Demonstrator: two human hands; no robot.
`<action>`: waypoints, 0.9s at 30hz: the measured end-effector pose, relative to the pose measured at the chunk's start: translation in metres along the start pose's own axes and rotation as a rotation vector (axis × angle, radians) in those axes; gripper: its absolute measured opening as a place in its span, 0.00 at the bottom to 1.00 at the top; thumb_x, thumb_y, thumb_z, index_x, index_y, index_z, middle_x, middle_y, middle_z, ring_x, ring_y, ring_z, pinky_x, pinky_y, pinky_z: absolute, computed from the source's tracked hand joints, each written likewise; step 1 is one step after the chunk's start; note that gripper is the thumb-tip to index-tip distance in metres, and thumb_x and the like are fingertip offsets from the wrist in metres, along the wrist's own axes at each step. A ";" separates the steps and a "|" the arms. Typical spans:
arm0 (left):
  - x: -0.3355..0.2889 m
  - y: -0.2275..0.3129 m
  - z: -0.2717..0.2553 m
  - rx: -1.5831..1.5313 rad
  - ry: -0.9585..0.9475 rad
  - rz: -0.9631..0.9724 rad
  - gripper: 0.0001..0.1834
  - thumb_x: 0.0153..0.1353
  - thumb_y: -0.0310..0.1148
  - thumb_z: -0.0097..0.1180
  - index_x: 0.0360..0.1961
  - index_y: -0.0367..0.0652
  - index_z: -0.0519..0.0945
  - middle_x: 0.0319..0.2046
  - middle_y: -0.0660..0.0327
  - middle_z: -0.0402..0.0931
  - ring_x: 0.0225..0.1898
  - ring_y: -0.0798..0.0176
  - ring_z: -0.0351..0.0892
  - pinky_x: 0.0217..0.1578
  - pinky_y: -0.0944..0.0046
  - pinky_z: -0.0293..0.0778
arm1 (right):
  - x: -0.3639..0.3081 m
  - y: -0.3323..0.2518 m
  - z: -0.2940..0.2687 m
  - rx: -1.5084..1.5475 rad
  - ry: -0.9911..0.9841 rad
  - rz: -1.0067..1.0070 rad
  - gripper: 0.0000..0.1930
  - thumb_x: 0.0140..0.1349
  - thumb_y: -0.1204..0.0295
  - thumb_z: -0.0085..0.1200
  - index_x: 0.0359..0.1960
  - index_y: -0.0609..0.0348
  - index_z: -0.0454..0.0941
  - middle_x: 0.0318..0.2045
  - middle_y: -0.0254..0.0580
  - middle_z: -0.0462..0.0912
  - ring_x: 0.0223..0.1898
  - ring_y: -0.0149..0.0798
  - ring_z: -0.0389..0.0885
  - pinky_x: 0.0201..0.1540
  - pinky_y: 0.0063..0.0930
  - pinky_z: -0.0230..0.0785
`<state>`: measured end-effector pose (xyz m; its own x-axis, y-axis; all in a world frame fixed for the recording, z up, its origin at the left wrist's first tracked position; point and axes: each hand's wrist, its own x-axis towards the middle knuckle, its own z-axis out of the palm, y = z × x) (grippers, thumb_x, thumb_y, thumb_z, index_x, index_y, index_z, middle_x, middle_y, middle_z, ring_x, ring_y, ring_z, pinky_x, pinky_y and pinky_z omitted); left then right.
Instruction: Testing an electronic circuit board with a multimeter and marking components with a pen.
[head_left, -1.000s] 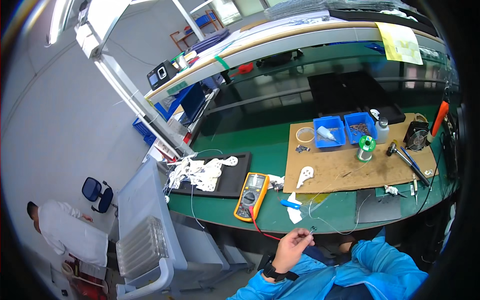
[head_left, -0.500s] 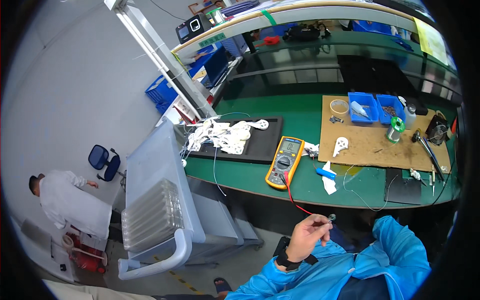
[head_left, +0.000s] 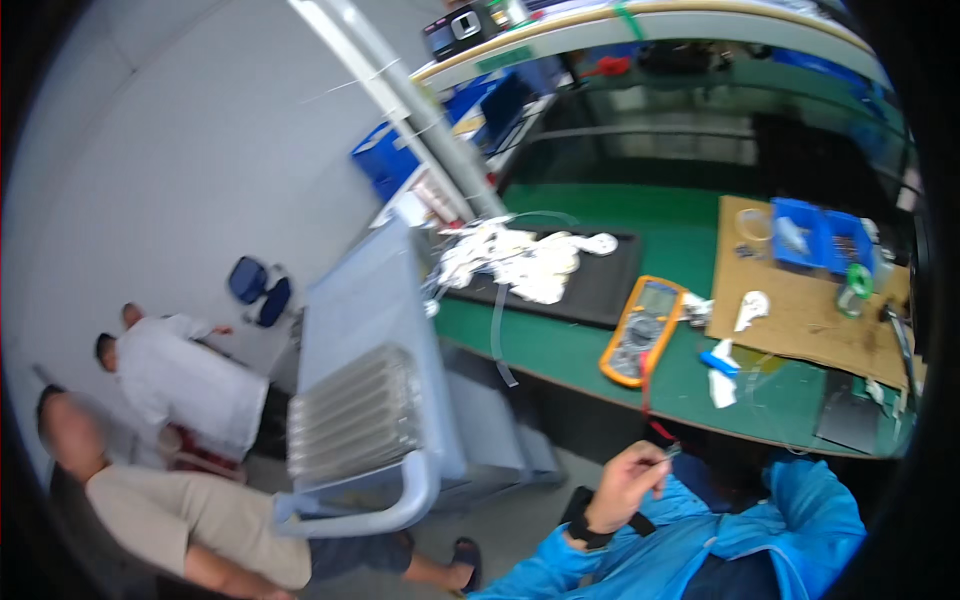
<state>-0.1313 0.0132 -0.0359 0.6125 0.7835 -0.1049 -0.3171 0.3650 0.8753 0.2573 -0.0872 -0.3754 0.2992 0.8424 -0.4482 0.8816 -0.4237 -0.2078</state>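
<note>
My left hand [head_left: 630, 485] is closed in a pinch in front of the bench's front edge. A small greyish piece [head_left: 673, 450] sticks out at its fingertips, too small and blurred to name. A red test lead [head_left: 646, 392] runs down from the yellow-orange multimeter [head_left: 643, 332] toward these fingers. My right hand does not show; only its blue sleeve [head_left: 815, 500] is in sight at the lower right. On the bench, right of the meter, lie a blue-capped item [head_left: 718, 364] and white tissue [head_left: 722, 388].
White plastic parts with wires [head_left: 520, 262] pile on a black tray [head_left: 620, 290]. A brown board [head_left: 790, 320] bears blue bins [head_left: 798, 235] and a solder spool [head_left: 855, 290]. A grey cart [head_left: 350, 290] stands left. Two people in white coats [head_left: 195, 375] and one in beige [head_left: 200, 510] are beyond.
The view has swung left, so the bench sits farther right. A person in beige has come into sight at the lower left. My left hand keeps its pinch.
</note>
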 end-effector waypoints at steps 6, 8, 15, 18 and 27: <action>0.010 0.006 0.010 0.095 0.019 -0.142 0.05 0.72 0.29 0.58 0.43 0.39 0.76 0.30 0.66 0.73 0.30 0.74 0.75 0.29 0.71 0.73 | 0.005 0.001 0.003 0.156 0.016 0.115 0.11 0.64 0.60 0.59 0.38 0.54 0.80 0.26 0.39 0.72 0.26 0.41 0.73 0.28 0.38 0.69; 0.006 0.011 0.008 0.138 0.060 -0.146 0.05 0.72 0.29 0.58 0.43 0.39 0.76 0.30 0.66 0.73 0.30 0.74 0.75 0.29 0.71 0.73 | 0.012 -0.004 0.005 0.206 0.021 0.120 0.11 0.64 0.60 0.59 0.37 0.54 0.80 0.25 0.38 0.71 0.26 0.40 0.73 0.28 0.38 0.68; -0.015 0.025 0.003 0.261 0.161 -0.186 0.06 0.72 0.30 0.58 0.44 0.39 0.77 0.30 0.67 0.74 0.30 0.75 0.75 0.29 0.72 0.72 | 0.020 -0.011 0.008 0.338 0.047 0.130 0.12 0.65 0.59 0.59 0.37 0.54 0.79 0.24 0.36 0.68 0.24 0.38 0.71 0.27 0.36 0.67; -0.025 0.021 0.003 0.245 0.185 -0.208 0.06 0.73 0.31 0.58 0.44 0.39 0.77 0.29 0.68 0.74 0.29 0.75 0.75 0.30 0.72 0.72 | 0.021 -0.012 0.013 0.374 0.057 0.139 0.12 0.65 0.59 0.59 0.37 0.53 0.79 0.24 0.36 0.67 0.24 0.38 0.70 0.26 0.35 0.66; -0.041 0.009 0.004 0.301 0.254 -0.201 0.05 0.73 0.28 0.57 0.45 0.40 0.78 0.32 0.68 0.76 0.29 0.78 0.72 0.29 0.74 0.70 | 0.026 -0.009 0.020 0.486 0.080 0.158 0.12 0.66 0.58 0.59 0.37 0.53 0.77 0.22 0.33 0.64 0.22 0.36 0.67 0.24 0.33 0.64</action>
<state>-0.1560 -0.0177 -0.0217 0.4311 0.8242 -0.3672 0.0384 0.3899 0.9201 0.2500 -0.0682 -0.4022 0.4591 0.7701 -0.4430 0.5577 -0.6379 -0.5311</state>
